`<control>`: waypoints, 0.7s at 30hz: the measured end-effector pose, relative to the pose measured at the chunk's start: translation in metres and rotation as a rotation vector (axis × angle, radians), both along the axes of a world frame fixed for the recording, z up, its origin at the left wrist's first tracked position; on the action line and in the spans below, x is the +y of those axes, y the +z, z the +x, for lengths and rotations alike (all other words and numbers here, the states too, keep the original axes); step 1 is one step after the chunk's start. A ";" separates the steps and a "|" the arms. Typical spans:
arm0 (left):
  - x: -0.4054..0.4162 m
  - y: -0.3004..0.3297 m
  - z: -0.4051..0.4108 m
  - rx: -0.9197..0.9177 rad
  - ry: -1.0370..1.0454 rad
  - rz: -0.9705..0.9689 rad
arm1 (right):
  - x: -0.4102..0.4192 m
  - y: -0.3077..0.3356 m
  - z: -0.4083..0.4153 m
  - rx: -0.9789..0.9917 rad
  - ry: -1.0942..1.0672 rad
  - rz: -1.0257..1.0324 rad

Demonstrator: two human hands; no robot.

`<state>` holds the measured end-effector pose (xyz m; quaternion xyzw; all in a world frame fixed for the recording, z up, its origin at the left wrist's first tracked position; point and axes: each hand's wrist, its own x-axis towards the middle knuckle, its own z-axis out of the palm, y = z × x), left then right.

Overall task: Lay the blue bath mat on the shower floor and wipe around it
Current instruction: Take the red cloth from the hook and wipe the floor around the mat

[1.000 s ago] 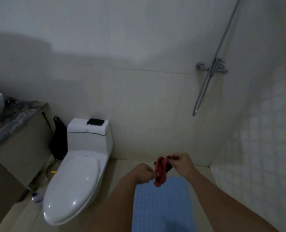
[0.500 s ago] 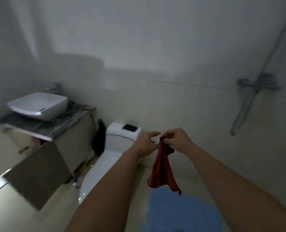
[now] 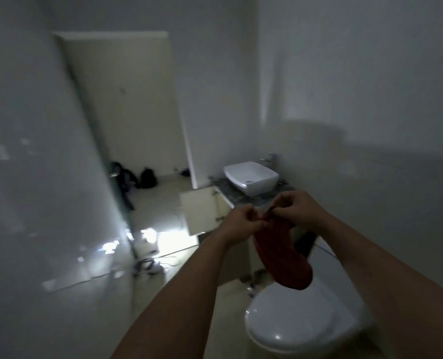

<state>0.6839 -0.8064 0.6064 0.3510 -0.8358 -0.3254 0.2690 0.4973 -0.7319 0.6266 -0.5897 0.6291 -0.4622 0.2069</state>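
A red cloth [image 3: 282, 255] hangs in front of me, pinched at its top edge by both hands. My left hand [image 3: 242, 225] grips the left corner and my right hand [image 3: 298, 211] grips the right corner, the two almost touching. The cloth droops down to the right over the toilet. The blue bath mat is out of view.
A white toilet [image 3: 300, 322] with its lid down stands at the lower right. A white basin [image 3: 251, 177] sits on a dark stone counter [image 3: 258, 199], with an open cabinet door [image 3: 198, 212] below. The doorway [image 3: 137, 112] lies beyond; bags and cables lie on the floor [image 3: 147, 263].
The view has swung left, away from the shower wall and the blue mat toward the basin and doorway. Both hands now pinch the cloth, which has risen with them.
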 end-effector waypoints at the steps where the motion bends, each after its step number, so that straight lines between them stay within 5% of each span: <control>1: -0.004 0.011 0.020 0.002 0.071 -0.027 | -0.012 0.011 0.012 0.009 0.062 -0.004; 6: 0.004 0.074 0.122 -0.032 0.410 -0.204 | -0.066 0.061 0.088 0.055 0.341 -0.077; 15: 0.098 0.196 0.299 -0.168 0.863 -0.497 | -0.097 0.164 0.295 -0.234 0.847 -0.228; 21: 0.172 0.239 0.379 -0.522 1.205 -0.954 | -0.074 0.212 0.427 -0.392 1.099 -0.302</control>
